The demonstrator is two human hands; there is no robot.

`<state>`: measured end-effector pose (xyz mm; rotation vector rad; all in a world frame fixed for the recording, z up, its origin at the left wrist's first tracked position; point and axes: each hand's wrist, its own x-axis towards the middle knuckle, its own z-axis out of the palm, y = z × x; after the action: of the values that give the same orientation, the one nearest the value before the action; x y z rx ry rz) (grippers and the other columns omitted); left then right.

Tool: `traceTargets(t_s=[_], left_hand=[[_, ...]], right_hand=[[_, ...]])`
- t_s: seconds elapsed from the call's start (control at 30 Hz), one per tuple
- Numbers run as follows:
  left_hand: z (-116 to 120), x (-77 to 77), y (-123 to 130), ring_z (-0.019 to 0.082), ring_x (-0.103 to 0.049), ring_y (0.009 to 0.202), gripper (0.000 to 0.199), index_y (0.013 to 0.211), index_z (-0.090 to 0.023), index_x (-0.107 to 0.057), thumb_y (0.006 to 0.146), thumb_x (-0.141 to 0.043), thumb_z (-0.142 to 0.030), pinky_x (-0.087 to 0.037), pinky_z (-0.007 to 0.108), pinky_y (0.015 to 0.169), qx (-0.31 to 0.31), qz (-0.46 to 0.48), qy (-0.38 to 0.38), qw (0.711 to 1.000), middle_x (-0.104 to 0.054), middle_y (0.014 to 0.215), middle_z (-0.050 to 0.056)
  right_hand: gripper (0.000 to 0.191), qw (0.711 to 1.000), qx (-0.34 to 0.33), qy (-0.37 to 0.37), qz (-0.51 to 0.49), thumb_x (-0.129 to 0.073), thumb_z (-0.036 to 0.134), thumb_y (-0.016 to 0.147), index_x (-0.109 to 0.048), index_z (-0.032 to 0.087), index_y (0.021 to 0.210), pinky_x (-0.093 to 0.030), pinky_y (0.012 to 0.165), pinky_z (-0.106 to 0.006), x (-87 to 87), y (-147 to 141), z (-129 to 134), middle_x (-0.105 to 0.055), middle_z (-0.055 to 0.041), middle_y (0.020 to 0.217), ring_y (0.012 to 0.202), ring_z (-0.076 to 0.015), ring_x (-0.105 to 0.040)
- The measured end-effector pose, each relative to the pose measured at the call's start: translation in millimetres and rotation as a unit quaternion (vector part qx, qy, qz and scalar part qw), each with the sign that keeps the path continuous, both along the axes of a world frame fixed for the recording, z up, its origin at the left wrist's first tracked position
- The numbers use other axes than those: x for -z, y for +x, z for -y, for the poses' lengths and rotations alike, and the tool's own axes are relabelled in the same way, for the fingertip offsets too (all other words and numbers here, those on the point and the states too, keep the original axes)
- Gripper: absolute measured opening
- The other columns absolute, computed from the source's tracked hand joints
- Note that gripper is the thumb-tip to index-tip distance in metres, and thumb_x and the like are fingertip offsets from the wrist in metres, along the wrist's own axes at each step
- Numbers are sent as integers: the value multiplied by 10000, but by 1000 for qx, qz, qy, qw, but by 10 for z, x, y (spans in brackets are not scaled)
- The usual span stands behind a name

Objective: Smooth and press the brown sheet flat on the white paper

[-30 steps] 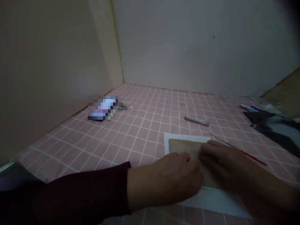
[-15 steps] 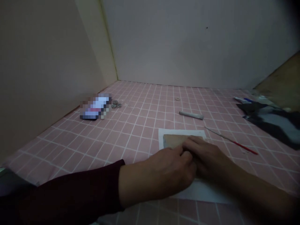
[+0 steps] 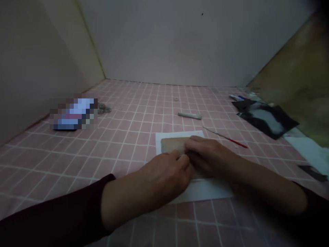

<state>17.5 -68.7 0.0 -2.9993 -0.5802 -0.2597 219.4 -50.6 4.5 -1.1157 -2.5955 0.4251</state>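
My left hand (image 3: pixel 167 175) is closed, its fingertips pinched together over a thin tan board (image 3: pixel 171 145). What it pinches, if anything, is hidden behind the knuckles. Close beside it, my right hand (image 3: pixel 208 154) bends its fingers down at the board's right part, thumb side toward the left hand. Its fingertips are in shadow, so I cannot make out what they hold. Under the board lies a sheet of white paper (image 3: pixel 205 192), showing along the back and front. A thin tool with a red handle (image 3: pixel 238 142) rests to the right, behind my right hand.
A grey tube-like stick (image 3: pixel 189 116) lies behind the paper, with a small pale ring (image 3: pixel 176 99) farther back. At left are a phone (image 3: pixel 77 111) and several small metallic rings (image 3: pixel 102 108). Black plastic packaging (image 3: pixel 269 118) lies at right. Walls bound the pink checked tablecloth (image 3: pixel 133 133).
The view has swung right, so everything sits farther left in it. The hands have drawn slightly apart over the board, with the left hand still pinched.
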Motion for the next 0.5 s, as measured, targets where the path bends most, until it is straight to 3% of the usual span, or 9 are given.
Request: traceTargets(t_s=[0.1, 0.3, 0.5], left_hand=[[3, 12, -12, 177, -478, 717, 68, 851, -177, -510, 829, -472, -126, -415, 307, 557, 10, -13, 3, 1000, -533, 826, 34], [33, -36, -11, 172, -474, 735, 96, 896, -157, -506, 821, -486, -100, -451, 310, 595, -5, -2, -4, 1000, -552, 867, 35], [56, -30, 5, 172, -461, 664, 85, 783, -185, -476, 824, -471, -111, -388, 300, 511, 12, -33, 18, 999, -530, 762, 24]], right_hand=[[142, 1000, 14, -8, 26, -456, 92, 825, -451, 188, 720, -345, 596, -252, -48, 71, 27, -520, -8, 736, 647, -125, -459], [126, 1000, -7, -10, -27, -436, 124, 860, -498, 175, 762, -377, 653, -262, -19, -45, 82, -519, -32, 798, 735, -140, -493], [141, 998, 32, -26, 53, -468, 122, 847, -499, 177, 721, -354, 633, -266, -95, 104, 40, -521, -16, 751, 685, -133, -482]])
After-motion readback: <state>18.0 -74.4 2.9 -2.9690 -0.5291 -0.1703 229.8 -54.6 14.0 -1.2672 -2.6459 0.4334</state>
